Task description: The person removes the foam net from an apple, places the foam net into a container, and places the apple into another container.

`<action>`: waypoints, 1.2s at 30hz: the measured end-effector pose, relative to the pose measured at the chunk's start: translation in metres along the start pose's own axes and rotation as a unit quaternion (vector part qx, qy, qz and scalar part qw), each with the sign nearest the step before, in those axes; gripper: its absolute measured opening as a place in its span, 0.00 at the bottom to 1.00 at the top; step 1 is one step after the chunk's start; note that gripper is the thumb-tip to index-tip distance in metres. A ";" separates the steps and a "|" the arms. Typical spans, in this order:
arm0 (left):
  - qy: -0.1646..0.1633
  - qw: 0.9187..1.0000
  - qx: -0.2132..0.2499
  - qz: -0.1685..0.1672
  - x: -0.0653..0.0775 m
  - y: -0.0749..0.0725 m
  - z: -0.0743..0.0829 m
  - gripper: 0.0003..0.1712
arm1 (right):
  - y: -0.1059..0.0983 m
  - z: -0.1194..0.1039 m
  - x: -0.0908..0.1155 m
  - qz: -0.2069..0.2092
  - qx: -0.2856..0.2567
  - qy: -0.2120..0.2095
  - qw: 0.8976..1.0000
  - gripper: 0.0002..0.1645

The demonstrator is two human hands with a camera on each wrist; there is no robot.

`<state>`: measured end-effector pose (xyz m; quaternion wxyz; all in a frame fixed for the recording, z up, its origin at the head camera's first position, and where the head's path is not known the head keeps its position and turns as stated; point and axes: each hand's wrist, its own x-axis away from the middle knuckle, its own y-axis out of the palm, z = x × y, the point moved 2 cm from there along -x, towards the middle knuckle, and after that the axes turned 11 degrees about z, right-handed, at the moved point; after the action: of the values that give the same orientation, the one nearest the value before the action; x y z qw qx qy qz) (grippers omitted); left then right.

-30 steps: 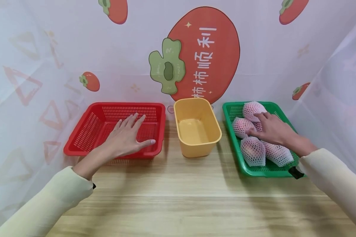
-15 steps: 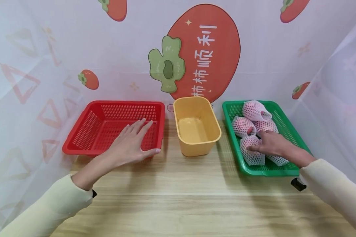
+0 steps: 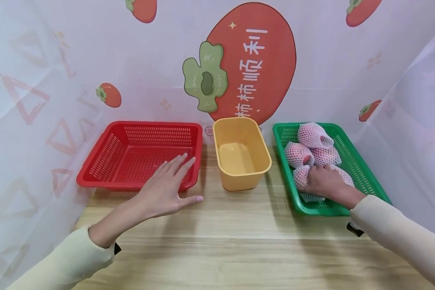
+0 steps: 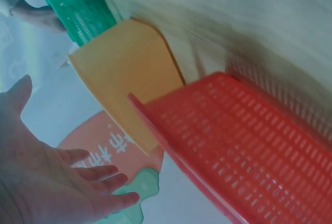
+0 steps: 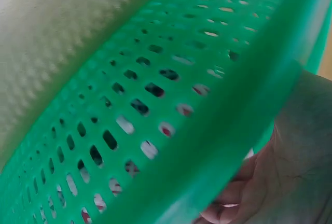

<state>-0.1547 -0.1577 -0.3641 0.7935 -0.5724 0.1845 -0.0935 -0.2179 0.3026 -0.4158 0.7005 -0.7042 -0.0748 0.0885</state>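
My right hand [image 3: 325, 182] reaches into the green basket [image 3: 320, 212] and grips the front-left fruit [image 3: 300, 177], which is reddish and wrapped in a white foam net. Its fingers curl down over it, and much of that fruit is hidden under the hand. In the right wrist view, the curled fingers [image 5: 233, 198] show beyond the basket's green rim. Several more netted fruits [image 3: 313, 135] lie around it in the basket. My left hand [image 3: 163, 192], fingers spread and holding nothing, hovers by the front right corner of the red basket [image 3: 108, 185].
A yellow plastic bin [image 3: 242, 183] with nothing in it stands between the two baskets. The red basket holds nothing. All three stand on a wooden table [image 3: 217, 249] against a white printed curtain [image 3: 159, 60], which also closes both sides.
My right hand has moved from over the back fruits toward the front-left one and closed its fingers on it. My left hand has drifted right and toward me, still spread.
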 end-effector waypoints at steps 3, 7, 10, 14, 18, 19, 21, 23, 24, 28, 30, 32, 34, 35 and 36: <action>0.008 1.000 0.012 0.001 0.004 0.003 0.005 0.65 | 0.004 -0.003 -0.002 0.003 0.014 0.012 1.000 0.45; 0.020 0.999 0.032 0.006 0.011 0.007 0.012 0.65 | 0.007 -0.005 -0.002 0.015 0.013 0.016 1.000 0.51; 0.030 0.998 0.047 0.013 0.017 0.011 0.017 0.64 | 0.007 -0.004 -0.002 0.016 -0.007 0.018 1.000 0.59; 0.041 0.996 0.072 0.016 0.025 0.020 0.022 0.63 | 0.001 -0.001 -0.002 0.009 -0.047 0.027 0.999 0.64; 0.042 0.995 0.086 0.009 0.033 0.028 0.026 0.63 | -0.012 0.001 0.000 0.015 -0.079 0.033 0.996 0.58; 0.044 0.995 0.089 0.011 0.035 0.030 0.027 0.63 | -0.016 0.001 0.001 0.019 -0.087 0.033 0.996 0.56; 0.046 0.995 0.093 0.013 0.038 0.032 0.028 0.64 | -0.027 0.000 0.002 0.036 -0.102 0.029 0.994 0.54; 0.048 0.994 0.097 0.013 0.039 0.033 0.030 0.64 | -0.038 -0.001 0.003 0.049 -0.111 0.027 0.992 0.53; 0.048 0.994 0.100 0.012 0.040 0.034 0.030 0.64 | -0.044 -0.002 0.004 0.056 -0.115 0.028 0.991 0.54; 0.046 0.992 0.118 0.020 0.042 0.036 0.033 0.63 | -0.066 -0.010 0.009 0.077 -0.121 0.028 0.989 0.57; 0.043 0.990 0.131 0.026 0.043 0.036 0.035 0.63 | -0.074 -0.017 0.013 0.091 -0.129 0.021 0.987 0.59; 0.034 0.988 0.148 0.027 0.044 0.038 0.036 0.62 | -0.082 -0.026 0.018 0.106 -0.139 0.005 0.985 0.58; 0.021 0.986 0.165 0.022 0.045 0.040 0.037 0.62 | -0.086 -0.037 0.023 0.122 -0.151 -0.017 0.981 0.58; 0.016 0.984 0.174 0.019 0.045 0.042 0.038 0.61 | -0.088 -0.043 0.025 0.130 -0.154 -0.030 0.979 0.58; 0.007 0.983 0.184 0.013 0.045 0.043 0.039 0.61 | -0.088 -0.049 0.028 0.136 -0.158 -0.044 0.977 0.58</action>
<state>-0.1005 -0.1261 -0.4028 0.8849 -0.4135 0.1779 -0.1194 -0.1779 0.2623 -0.3278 0.5575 -0.8052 -0.0215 0.2009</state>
